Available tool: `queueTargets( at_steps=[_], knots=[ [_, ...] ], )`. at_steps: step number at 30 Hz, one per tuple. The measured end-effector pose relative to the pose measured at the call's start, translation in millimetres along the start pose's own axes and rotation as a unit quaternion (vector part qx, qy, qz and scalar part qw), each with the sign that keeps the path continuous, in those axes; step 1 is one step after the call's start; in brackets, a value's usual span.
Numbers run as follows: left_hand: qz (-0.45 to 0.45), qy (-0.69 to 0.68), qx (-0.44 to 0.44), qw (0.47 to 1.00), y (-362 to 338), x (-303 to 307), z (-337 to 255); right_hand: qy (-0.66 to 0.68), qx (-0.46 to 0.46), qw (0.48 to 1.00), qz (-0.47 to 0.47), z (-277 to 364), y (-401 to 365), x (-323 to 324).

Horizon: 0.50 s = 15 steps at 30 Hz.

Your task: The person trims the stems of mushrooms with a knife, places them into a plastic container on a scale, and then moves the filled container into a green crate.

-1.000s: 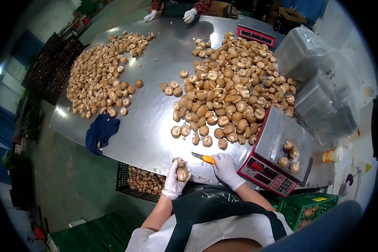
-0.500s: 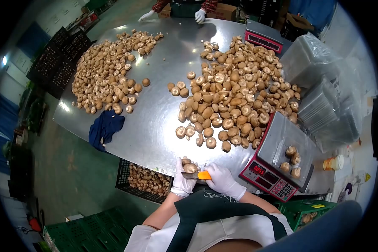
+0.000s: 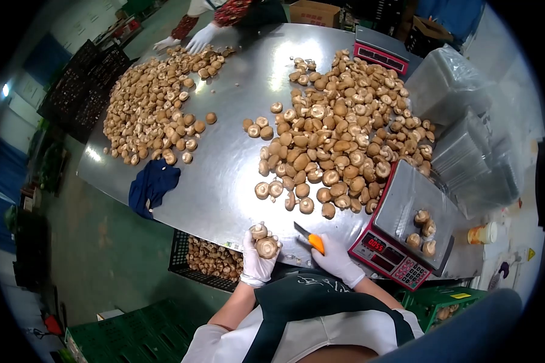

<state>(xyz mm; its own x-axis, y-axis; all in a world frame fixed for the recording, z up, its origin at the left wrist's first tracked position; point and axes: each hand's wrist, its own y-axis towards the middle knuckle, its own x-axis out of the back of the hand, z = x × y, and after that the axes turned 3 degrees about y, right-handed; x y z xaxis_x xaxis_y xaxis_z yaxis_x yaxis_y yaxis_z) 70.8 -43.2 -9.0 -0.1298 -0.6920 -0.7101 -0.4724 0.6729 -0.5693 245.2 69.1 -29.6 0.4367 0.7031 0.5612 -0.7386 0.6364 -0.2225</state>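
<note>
My left hand point(image 3: 258, 266), in a white glove, is closed around a few brown-capped shiitake mushrooms point(image 3: 266, 247) at the table's near edge. One shows its pale stem side up. To its right, my gloved right hand point(image 3: 338, 264) grips a knife point(image 3: 315, 242) by its orange handle, the blade pointing up and left, apart from the mushrooms. Ahead of both hands lies a large pile of shiitake mushrooms point(image 3: 339, 145) on the metal table point(image 3: 218, 163). A red digital scale point(image 3: 384, 251) right of my right hand carries several mushrooms point(image 3: 428, 228) in a clear plastic tray.
Another mushroom pile point(image 3: 145, 112) lies at the left, with a co-worker's gloved hands point(image 3: 201, 39) at its far end. A dark blue cloth point(image 3: 154, 184) rests near the left edge. Below stands a black crate point(image 3: 177, 260) of mushrooms. Clear plastic trays point(image 3: 466, 145) are stacked at right.
The knife in my right hand has moved right, away from the mushrooms. My left hand has turned to show them more openly. The co-worker's hands have moved left to the far mushroom pile.
</note>
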Motion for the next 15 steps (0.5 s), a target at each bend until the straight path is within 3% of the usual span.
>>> queueTargets(
  at_steps=[3, 7, 9, 10, 12, 13, 14, 15],
  knots=[
    [0.055, 0.019, 0.021, 0.998, -4.1, -1.4, -6.1, -0.152, 0.068, 0.986, 0.001, -8.6, 6.2, -17.5],
    [0.076, 0.049, 0.053, 0.995, -3.3, 3.0, -6.8, -0.209, 0.09, 0.973, -0.033, -19.5, 11.7, -27.4],
    [0.103, 0.059, 0.043, 0.992, -5.3, -2.5, -5.0, -0.237, 0.171, 0.95, -0.111, -19.4, 13.2, -23.1],
    [0.108, 0.062, 0.05, 0.991, -2.8, -1.4, -2.8, -0.239, 0.163, 0.95, -0.118, -18.1, 12.8, -22.4],
    [0.196, 0.099, -0.008, 0.976, 2.1, 0.8, 2.8, 0.045, 0.149, 0.983, -0.094, -4.8, 10.2, -18.9],
    [0.156, 0.221, -0.061, 0.961, 1.5, -1.4, 7.1, 0.269, -0.031, 0.962, 0.022, 7.9, 6.5, -13.6],
    [0.123, 0.339, -0.154, 0.92, 2.4, -8.5, 17.1, 0.485, -0.065, 0.865, 0.112, 3.7, 7.9, -13.6],
    [0.184, 0.448, -0.185, 0.855, 1.6, -4.7, 22.7, 0.636, -0.158, 0.737, 0.167, 17.8, 1.3, -4.5]
  ],
)
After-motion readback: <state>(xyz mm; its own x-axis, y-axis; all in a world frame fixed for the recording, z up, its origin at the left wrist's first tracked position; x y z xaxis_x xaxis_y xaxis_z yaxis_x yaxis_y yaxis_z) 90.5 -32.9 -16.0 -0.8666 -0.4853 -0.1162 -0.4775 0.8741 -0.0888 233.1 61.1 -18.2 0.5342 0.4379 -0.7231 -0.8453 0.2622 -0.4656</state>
